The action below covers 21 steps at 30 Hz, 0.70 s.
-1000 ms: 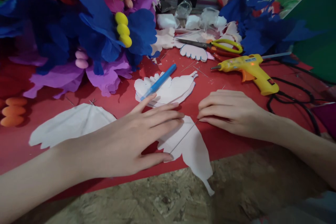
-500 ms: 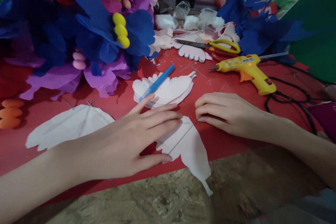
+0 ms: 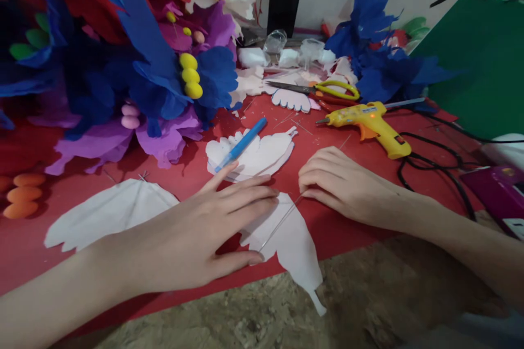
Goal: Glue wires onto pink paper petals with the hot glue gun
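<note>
My left hand (image 3: pixel 216 223) lies flat with its fingers spread, pressing on a white butterfly-wing cutout (image 3: pixel 292 234) near the table's front edge. Between my right hand's (image 3: pixel 335 182) pinched fingertips is one end of a thin wire (image 3: pixel 280 222), which slants across the wing toward my left thumb. The wing's tail hangs past the red edge. Left of my wrist lies another white wing (image 3: pixel 110 207), with thin wires crossing at its top. Beyond my left fingers a blue pen (image 3: pixel 243 144) rests on a stack of white cutouts (image 3: pixel 270 154).
A yellow glue gun (image 3: pixel 374 124) with a lit orange light and black cord lies at the right, near scissors (image 3: pixel 315 89). Blue, purple and red butterfly shapes (image 3: pixel 159 76) crowd the back left. A magenta box-like object (image 3: pixel 491 191) is at far right.
The camera view has tilted and shifted slightly, so the scene sits a little lower and further left. My hands keep nearly the same pose on the wing and wire.
</note>
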Tool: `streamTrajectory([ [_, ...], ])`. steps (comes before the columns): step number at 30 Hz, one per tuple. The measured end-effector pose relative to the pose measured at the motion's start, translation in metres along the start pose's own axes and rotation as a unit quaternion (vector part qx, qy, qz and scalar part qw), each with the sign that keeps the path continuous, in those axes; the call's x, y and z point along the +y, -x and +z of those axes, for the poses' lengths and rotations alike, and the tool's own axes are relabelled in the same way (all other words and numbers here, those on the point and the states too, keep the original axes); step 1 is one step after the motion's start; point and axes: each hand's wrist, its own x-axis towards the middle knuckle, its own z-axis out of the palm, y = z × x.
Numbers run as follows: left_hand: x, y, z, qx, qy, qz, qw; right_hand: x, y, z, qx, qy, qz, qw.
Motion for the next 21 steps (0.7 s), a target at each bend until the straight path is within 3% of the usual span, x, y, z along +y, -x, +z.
streamTrajectory([
  [8, 0.004, 0.001, -0.009, -0.002, 0.036, -0.013, 0.999, -0.004, -0.005, -0.008, -0.025, -0.035, 0.021, 0.999],
  [10, 0.010, -0.003, -0.014, 0.038, 0.060, -0.023, 0.997, -0.006, -0.007, -0.012, -0.019, -0.026, 0.008, 0.999],
  [14, 0.022, -0.017, -0.020, 0.179, 0.114, -0.095, 0.973, -0.012, -0.012, -0.023, 0.009, 0.019, -0.017, 1.000],
  [17, 0.028, -0.029, -0.023, 0.198, 0.141, -0.137, 0.960, -0.018, -0.016, -0.030, 0.042, 0.053, -0.022, 0.997],
  [21, 0.031, -0.038, -0.028, 0.214, 0.143, -0.145, 0.955, -0.025, -0.021, -0.032, 0.079, 0.103, -0.023, 0.991],
])
